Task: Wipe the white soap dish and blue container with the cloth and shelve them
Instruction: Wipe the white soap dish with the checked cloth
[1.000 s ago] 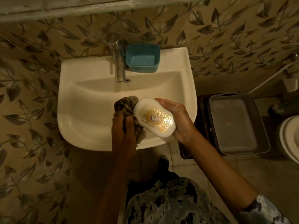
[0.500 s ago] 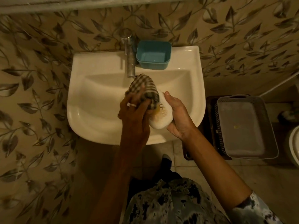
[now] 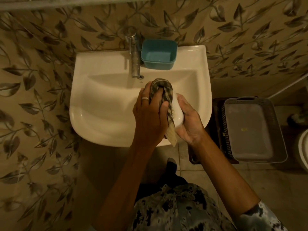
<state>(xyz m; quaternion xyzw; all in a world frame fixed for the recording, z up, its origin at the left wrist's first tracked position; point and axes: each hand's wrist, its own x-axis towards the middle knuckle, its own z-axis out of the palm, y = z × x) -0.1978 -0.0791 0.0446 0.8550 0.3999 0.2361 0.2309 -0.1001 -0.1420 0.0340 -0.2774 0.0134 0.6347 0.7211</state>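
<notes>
Over the right half of the basin, my right hand (image 3: pixel 190 120) grips the white soap dish (image 3: pixel 178 112) from its right side. Most of the dish is hidden by the checked cloth (image 3: pixel 164 90), which my left hand (image 3: pixel 150 117) holds bunched and presses against the dish's face. A tail of the cloth hangs down below my hands. The blue container (image 3: pixel 159 54) stands empty on the back ledge of the basin, just right of the tap, apart from both hands.
The white basin (image 3: pixel 100 114) is fixed to a leaf-patterned wall, with a metal tap (image 3: pixel 134 52) at its back. A grey plastic basket (image 3: pixel 253 129) stands on the floor to the right, over a dark crate. A white rim shows at the far right edge.
My left hand has brought the cloth from beside the dish onto its face, covering the gold label. Both hands have shifted a little to the right over the basin.
</notes>
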